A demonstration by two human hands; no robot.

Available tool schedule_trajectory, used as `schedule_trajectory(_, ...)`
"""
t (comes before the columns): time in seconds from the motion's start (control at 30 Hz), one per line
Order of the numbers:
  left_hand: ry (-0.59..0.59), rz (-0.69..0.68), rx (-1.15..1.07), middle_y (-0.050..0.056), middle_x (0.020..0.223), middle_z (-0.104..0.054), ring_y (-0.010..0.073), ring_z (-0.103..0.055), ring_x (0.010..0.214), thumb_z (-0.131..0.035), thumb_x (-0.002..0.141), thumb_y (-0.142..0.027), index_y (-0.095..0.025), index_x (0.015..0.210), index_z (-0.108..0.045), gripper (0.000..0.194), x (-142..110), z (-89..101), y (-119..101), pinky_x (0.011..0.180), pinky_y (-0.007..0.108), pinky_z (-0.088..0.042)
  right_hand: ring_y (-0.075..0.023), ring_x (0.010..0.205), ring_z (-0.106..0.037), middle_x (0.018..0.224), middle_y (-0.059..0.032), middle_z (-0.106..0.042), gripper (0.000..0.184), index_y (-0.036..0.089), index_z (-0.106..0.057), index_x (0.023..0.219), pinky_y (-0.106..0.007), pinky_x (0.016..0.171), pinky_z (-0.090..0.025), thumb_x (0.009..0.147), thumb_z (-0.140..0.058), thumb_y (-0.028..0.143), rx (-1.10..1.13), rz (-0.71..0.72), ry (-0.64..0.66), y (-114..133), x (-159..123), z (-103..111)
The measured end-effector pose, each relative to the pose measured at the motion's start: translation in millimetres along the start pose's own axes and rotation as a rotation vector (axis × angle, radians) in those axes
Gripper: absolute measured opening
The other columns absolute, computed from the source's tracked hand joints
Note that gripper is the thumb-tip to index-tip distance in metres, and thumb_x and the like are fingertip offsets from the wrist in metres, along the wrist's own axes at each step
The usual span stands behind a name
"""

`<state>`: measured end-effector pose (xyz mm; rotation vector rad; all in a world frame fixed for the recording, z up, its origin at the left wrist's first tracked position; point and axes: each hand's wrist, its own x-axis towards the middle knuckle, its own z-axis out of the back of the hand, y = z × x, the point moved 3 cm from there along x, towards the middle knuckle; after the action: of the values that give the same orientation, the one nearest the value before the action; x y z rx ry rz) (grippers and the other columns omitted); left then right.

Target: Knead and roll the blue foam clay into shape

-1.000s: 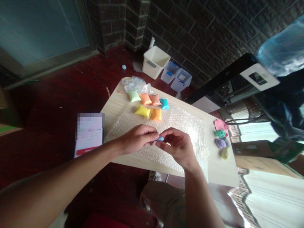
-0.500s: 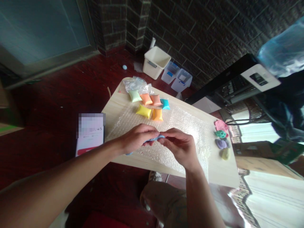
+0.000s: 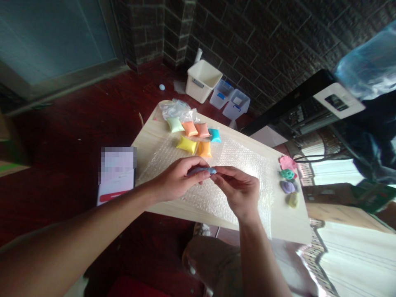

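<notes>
Cream bin (image 3: 195,90) & 2 clear boxes (image 3: 236,110) are set side by side on dk red floor (image 3: 145,107), nr brick wall (image 3: 235,45). Phone (image 3: 119,181) is seen at L, screen top pixelated; cardboard box (image 3: 340,214) at R.

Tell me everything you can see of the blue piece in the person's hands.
The blue piece is pale, matte and slender, and looks like soft clay. It is held above the bubble wrap, lying roughly crosswise between the two hands. The left hand grips its length; the right hand has its fingertips at the protruding end. The fingers hide part of it, so its full shape cannot be told.
</notes>
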<state>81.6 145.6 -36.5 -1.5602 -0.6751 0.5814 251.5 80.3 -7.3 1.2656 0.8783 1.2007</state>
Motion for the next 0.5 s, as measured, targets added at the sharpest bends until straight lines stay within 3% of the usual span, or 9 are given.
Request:
schedule_trajectory(0.2, 0.029, 0.012, -0.087, 0.001, 0.087, -0.064, 0.0136, -0.060, 0.076, -0.068, 0.096, -0.041, -0.015, 0.107, -0.068, 0.028, -0.3, -1.6, -4.8, 0.069, 0.027, -0.049, -0.0236, 0.091, -0.077, 0.098, -0.0054, -0.082, 0.012, 0.029, -0.085, 0.092, -0.043, 0.081, -0.065, 0.082, -0.087, 0.022, -0.119, 0.107, 0.001, 5.4, 0.8, -0.6)
schedule_trajectory(0.33, 0.022, 0.026, -0.124, 0.002, 0.088, -0.064, 0.0126, -0.059, 0.074, -0.069, 0.095, -0.036, -0.014, 0.104, -0.068, 0.024, 0.4, -1.4, -7.3, 0.067, 0.026, -0.048, -0.0253, 0.096, -0.075, 0.105, -0.0054, -0.080, 0.020, 0.033, -0.085, 0.098, -0.044, 0.081, -0.065, 0.084, -0.085, 0.020, -0.224, 0.227, -0.050, 10.2, -2.4, 0.6)
schedule_trajectory(0.5, 0.067, 0.093, -0.163, 0.003, 0.083, -0.066, 0.0107, -0.054, 0.065, -0.064, 0.096, -0.034, -0.012, 0.093, -0.067, 0.023, 1.1, -0.9, -8.4, 0.059, 0.026, -0.042, -0.0256, 0.095, -0.076, 0.109, -0.0043, -0.079, 0.032, 0.037, -0.082, 0.111, -0.046, 0.083, -0.065, 0.089, -0.078, 0.014, -0.465, 0.392, 0.032, 20.5, -8.1, -1.4)
